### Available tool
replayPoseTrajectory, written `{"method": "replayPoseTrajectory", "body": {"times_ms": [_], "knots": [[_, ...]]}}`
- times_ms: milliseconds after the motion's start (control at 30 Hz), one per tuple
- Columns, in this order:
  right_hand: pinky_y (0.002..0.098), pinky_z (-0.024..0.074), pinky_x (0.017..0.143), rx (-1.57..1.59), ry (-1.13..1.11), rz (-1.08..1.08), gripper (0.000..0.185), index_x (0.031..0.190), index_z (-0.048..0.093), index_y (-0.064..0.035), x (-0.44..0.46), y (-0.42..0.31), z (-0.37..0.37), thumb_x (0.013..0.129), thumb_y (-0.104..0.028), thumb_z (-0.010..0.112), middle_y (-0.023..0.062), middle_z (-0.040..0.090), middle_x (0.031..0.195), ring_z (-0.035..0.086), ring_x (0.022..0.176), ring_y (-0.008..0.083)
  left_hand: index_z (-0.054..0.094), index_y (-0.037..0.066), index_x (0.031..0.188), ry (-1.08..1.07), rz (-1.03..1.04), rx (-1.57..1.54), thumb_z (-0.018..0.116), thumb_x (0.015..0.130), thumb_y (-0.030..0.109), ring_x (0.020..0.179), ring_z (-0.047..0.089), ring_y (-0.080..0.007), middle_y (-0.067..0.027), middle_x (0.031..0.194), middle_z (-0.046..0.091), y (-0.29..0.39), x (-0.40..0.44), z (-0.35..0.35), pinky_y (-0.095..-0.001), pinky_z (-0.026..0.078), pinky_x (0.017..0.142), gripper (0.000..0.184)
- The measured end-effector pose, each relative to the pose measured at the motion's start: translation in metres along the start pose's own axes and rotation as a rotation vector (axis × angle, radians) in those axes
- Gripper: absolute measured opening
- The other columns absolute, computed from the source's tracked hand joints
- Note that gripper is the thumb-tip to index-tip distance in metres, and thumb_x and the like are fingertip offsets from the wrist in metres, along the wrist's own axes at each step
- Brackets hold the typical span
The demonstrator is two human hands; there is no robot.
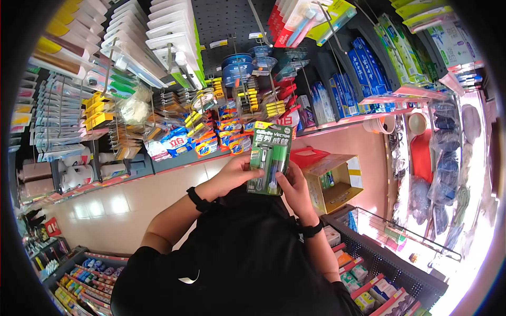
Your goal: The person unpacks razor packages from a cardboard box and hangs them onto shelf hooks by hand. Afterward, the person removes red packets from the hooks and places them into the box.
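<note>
A green Gillette Vector razor pack (269, 158) is held upright in front of the chest, its printed front facing up to the camera. My left hand (234, 175) grips its left edge, the thumb lying on the clear plastic. On the right edge, my right hand (295, 188) holds the pack with its thumb on the lower front. Black bands circle both wrists. Just behind the pack, orange Tide bags (240, 144) and a blue and white bag (178, 141) lie on the shelf.
An open cardboard box (337, 185) stands to the right of my right hand, beside a red bag (310, 157). Hanging toothbrush packs (176, 34) and blue toothpaste boxes (367, 66) fill the rack ahead. A wire-edged shelf (390, 266) is at the lower right.
</note>
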State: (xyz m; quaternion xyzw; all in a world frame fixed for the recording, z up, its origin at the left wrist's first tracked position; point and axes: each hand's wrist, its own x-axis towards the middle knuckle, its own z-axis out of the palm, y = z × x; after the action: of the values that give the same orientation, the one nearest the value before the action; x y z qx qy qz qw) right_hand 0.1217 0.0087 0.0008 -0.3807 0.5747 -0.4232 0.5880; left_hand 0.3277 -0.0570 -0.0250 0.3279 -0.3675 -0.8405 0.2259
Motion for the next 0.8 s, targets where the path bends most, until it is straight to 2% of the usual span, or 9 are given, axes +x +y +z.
{"method": "replayPoseTrajectory", "body": {"times_ms": [133, 433, 567, 600, 633, 667, 700, 767, 800], "knots": [[0.0261, 0.0476, 0.089, -0.058, -0.009, -0.065, 0.046, 0.140, 0.044, 0.0029, 0.003, 0.015, -0.004, 0.099, -0.010, 0.060, 0.0062, 0.063, 0.116, 0.059, 0.104, 0.0095, 0.053, 0.004, 0.138, 0.013, 0.002, 0.030, 0.060, 0.098, 0.005, 0.120, 0.057, -0.0160, -0.0061, 0.132, 0.061, 0.005, 0.000, 0.004, -0.0348, 0.046, 0.104, 0.041], [0.0277, 0.0476, 0.094, 0.087, -0.038, 0.043, 0.056, 0.147, 0.036, 0.0011, 0.000, 0.025, -0.014, 0.097, -0.005, 0.060, 0.0088, 0.061, 0.123, 0.058, 0.112, 0.0118, 0.054, 0.004, 0.137, 0.069, -0.090, 0.042, 0.060, 0.097, 0.004, 0.121, 0.057, -0.0159, -0.0058, 0.132, 0.061, 0.002, 0.005, 0.015, -0.0347, 0.046, 0.104, 0.040], [0.0300, 0.0492, 0.093, 0.050, 0.001, -0.039, 0.054, 0.142, 0.038, 0.0010, 0.000, 0.039, -0.021, 0.094, -0.001, 0.063, 0.0093, 0.066, 0.116, 0.063, 0.107, 0.0144, 0.056, 0.004, 0.135, 0.084, -0.120, 0.109, 0.060, 0.098, 0.007, 0.117, 0.058, -0.0151, -0.0053, 0.128, 0.062, 0.004, 0.010, 0.023, -0.0334, 0.047, 0.101, 0.037], [0.0306, 0.0501, 0.089, 0.162, 0.042, -0.006, 0.046, 0.127, 0.045, 0.0028, -0.001, 0.031, -0.020, 0.090, -0.003, 0.070, 0.0128, 0.064, 0.114, 0.061, 0.107, 0.0165, 0.058, 0.004, 0.132, 0.103, -0.120, 0.171, 0.060, 0.100, 0.012, 0.109, 0.060, -0.0120, -0.0030, 0.121, 0.064, 0.004, 0.012, 0.022, -0.0300, 0.049, 0.095, 0.033], [0.0306, 0.0501, 0.089, 0.178, 0.041, -0.005, 0.046, 0.127, 0.045, 0.0028, -0.001, 0.029, -0.020, 0.090, -0.003, 0.070, 0.0128, 0.064, 0.114, 0.061, 0.107, 0.0165, 0.059, 0.004, 0.129, 0.121, -0.119, 0.232, 0.059, 0.102, 0.018, 0.101, 0.061, -0.0089, -0.0007, 0.114, 0.065, 0.007, 0.014, 0.022, -0.0265, 0.051, 0.088, 0.031], [0.0307, 0.0492, 0.090, 0.203, 0.056, -0.006, 0.046, 0.127, 0.045, 0.0027, -0.002, 0.029, -0.022, 0.089, -0.003, 0.070, 0.0121, 0.064, 0.114, 0.060, 0.107, 0.0164, 0.059, 0.004, 0.129, 0.177, -0.079, 0.216, 0.057, 0.103, 0.022, 0.096, 0.058, -0.0076, -0.0007, 0.111, 0.064, 0.012, 0.015, 0.021, -0.0250, 0.049, 0.084, 0.032], [0.0308, 0.0484, 0.091, 0.227, 0.071, -0.006, 0.046, 0.127, 0.045, 0.0025, -0.002, 0.030, -0.025, 0.089, -0.003, 0.071, 0.0115, 0.063, 0.113, 0.060, 0.108, 0.0164, 0.054, 0.003, 0.133, 0.234, 0.034, 0.363, 0.058, 0.103, 0.024, 0.099, 0.058, -0.0105, -0.0027, 0.113, 0.063, 0.010, 0.016, 0.005, -0.0281, 0.048, 0.088, 0.037], [0.0308, 0.0475, 0.092, 0.264, 0.086, -0.003, 0.046, 0.127, 0.046, 0.0024, -0.002, 0.035, -0.031, 0.089, -0.003, 0.071, 0.0108, 0.063, 0.112, 0.059, 0.108, 0.0163, 0.046, 0.002, 0.140, 0.429, 0.325, 0.392, 0.057, 0.103, 0.024, 0.111, 0.059, -0.0166, -0.0062, 0.118, 0.063, 0.025, 0.026, -0.018, -0.0320, 0.047, 0.097, 0.045], [0.0306, 0.0471, 0.092, 0.263, 0.093, -0.003, 0.045, 0.126, 0.046, 0.0023, -0.002, 0.038, -0.034, 0.089, -0.004, 0.071, 0.0105, 0.063, 0.111, 0.059, 0.108, 0.0159, 0.041, 0.003, 0.145, 0.530, 0.367, 0.407, 0.057, 0.103, 0.027, 0.119, 0.056, -0.0204, -0.0099, 0.129, 0.059, 0.043, 0.026, -0.021, -0.0348, 0.044, 0.103, 0.051]]}}
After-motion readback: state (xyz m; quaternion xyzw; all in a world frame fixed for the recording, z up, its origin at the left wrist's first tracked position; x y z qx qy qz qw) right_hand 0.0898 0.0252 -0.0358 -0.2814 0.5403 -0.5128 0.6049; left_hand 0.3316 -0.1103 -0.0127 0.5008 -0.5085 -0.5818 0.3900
